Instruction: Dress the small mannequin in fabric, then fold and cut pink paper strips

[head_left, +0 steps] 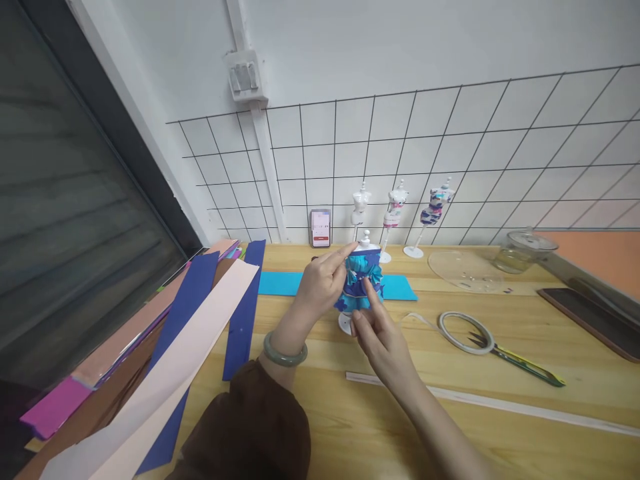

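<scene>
A small white mannequin (367, 244) on a round white base stands in front of me, dressed in a blue and turquoise ruffled outfit (364, 267). My left hand (323, 283) is at the outfit's upper left side, its index finger stretched toward the neckline and the other fingers curled. Against the front of the outfit, my right hand (381, 330) touches the middle with its index finger, with the thumb near the lower hem. Whether either hand pinches any fabric is too small to tell. Behind the mannequin lies a turquoise strip (399, 288).
Coloured strips (185, 327) pile up at the left. Further back are a phone (321, 228) and three small mannequins (393, 207). To the right lie a tape roll (466, 315), scissors (530, 365), a glass jar (520, 257) and a long white strip (500, 405).
</scene>
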{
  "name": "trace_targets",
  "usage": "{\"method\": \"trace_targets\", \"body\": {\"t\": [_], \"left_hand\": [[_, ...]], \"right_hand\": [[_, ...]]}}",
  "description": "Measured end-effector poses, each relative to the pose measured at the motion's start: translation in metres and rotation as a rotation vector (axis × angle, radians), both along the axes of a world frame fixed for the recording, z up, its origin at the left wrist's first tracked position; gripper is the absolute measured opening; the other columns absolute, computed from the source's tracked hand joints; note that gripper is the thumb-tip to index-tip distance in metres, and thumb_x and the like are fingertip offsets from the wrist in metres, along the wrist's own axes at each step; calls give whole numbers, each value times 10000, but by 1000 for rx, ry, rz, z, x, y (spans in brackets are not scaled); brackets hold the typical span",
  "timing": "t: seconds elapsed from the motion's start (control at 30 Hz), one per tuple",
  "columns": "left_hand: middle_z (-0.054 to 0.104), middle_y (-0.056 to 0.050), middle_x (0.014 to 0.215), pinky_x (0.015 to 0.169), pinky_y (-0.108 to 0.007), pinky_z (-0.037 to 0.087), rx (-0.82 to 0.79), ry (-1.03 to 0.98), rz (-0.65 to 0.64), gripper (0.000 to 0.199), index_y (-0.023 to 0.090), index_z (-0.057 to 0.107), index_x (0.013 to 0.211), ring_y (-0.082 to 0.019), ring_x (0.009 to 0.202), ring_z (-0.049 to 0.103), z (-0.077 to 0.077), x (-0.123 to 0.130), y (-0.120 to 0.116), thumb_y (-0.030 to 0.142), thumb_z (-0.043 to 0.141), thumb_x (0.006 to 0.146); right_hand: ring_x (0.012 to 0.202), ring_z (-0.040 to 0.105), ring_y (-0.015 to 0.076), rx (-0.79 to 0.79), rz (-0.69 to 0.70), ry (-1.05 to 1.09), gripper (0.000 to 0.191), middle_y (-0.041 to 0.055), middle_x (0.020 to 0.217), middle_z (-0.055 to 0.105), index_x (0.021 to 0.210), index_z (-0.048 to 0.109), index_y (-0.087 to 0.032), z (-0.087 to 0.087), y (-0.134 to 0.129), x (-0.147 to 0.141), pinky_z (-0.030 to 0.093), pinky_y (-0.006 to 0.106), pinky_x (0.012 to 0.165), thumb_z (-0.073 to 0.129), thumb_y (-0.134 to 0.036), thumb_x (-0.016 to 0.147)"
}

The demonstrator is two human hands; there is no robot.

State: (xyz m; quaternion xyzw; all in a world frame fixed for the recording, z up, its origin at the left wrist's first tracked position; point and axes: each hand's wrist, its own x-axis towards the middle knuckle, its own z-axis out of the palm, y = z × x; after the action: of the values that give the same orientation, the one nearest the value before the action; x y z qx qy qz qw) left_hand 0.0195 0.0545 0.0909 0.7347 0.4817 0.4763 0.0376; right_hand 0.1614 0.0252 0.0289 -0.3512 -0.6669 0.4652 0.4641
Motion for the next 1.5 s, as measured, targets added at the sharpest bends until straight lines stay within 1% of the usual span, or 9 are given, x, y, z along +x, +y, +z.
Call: {"method": "trace_targets", "body": {"t": [0.2,0.63,0.73,0.87,0.97,1.17,1.3,1.4,1.5], "left_hand": [[651,-41,993,775,-249,434,-5,0,10,420,224,492,1269,-132,846,574,1,-1,-1,134,340,887],[649,-40,1062,801,-250,428,-14,-4,-7,403,232,505,1257,-136,895,582,3,1,-3,154,351,893],[656,-39,1035,795,-252,431,-15,-1,-6,404,233,505,1258,-136,887,582,3,0,-3,155,352,892],[665,-38,988,774,-250,433,-1,15,-13,398,230,512,1249,-134,854,584,3,1,-3,157,354,892],[667,-42,973,756,-245,429,5,39,-7,394,215,515,1245,-131,825,581,4,2,-3,157,350,892],[666,-41,929,728,-245,416,7,82,16,404,221,498,1260,-130,787,569,4,1,-3,156,352,889],[662,-41,917,714,-242,414,2,71,28,402,223,504,1256,-128,767,564,3,1,-2,158,360,886],[662,-44,948,719,-246,411,-2,60,33,401,221,509,1250,-126,765,554,3,0,-2,156,349,889],[662,-40,952,720,-247,407,-6,58,26,403,221,510,1250,-124,760,547,3,0,-2,153,350,887]], "right_hand": [[495,361,111,-7,-9,-23,623,-50,604,426,1441,156,-214,3,0,-2,333,229,458,400,-342,882],[524,390,122,44,-24,-60,600,-33,628,434,1442,156,-209,3,2,-6,359,243,483,372,-331,895],[513,446,137,161,-103,-218,593,-14,621,495,1441,161,-182,2,3,-6,377,253,484,351,-312,895],[419,474,162,361,-272,-629,608,50,615,598,1435,156,-90,3,3,-9,346,270,431,325,-276,882],[374,484,180,479,-368,-875,614,90,587,622,1419,156,-16,3,3,-11,316,269,400,318,-257,878],[373,518,202,598,-431,-1083,623,109,549,616,1406,162,23,2,5,-13,335,283,390,341,-230,866],[378,528,194,539,-442,-986,571,86,547,626,1397,249,-37,9,5,-10,324,267,392,339,-245,873],[419,547,177,458,-420,-738,494,62,610,651,1357,362,-131,14,4,-6,348,256,420,337,-292,890],[492,569,169,387,-401,-522,434,56,685,663,1294,452,-169,17,5,-1,391,257,477,354,-320,898]]}}
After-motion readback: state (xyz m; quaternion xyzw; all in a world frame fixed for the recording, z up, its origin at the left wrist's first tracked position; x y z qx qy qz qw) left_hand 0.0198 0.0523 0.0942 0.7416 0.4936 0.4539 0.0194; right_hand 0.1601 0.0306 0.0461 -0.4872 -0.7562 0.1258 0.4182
